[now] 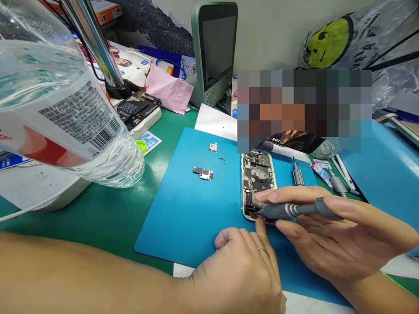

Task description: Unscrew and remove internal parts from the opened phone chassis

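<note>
An opened phone (261, 174) with its inner parts bare lies on the blue mat (183, 209). My right hand (347, 231) is closed around a grey precision screwdriver (284, 211), its index finger over the cap. The tool slants nearly flat, its tip at the lower end of the phone. My left hand (242, 266), with a ring on it, is curled, one finger stretched against the phone's bottom edge; its thumb is hidden. Left of the phone lie a small metal bracket with a dark tail (203, 173), a small silver tray-like part (213, 147) and tiny dark bits (222, 159).
A large water bottle (81, 113) looms at left, before a lamp post (94, 39). Another opened phone (137, 109) rests on a white box. A screen device (216, 52) stands behind. Another screwdriver (297, 174) and a grey-handled tool (338, 185) lie at right. A blurred patch covers the back.
</note>
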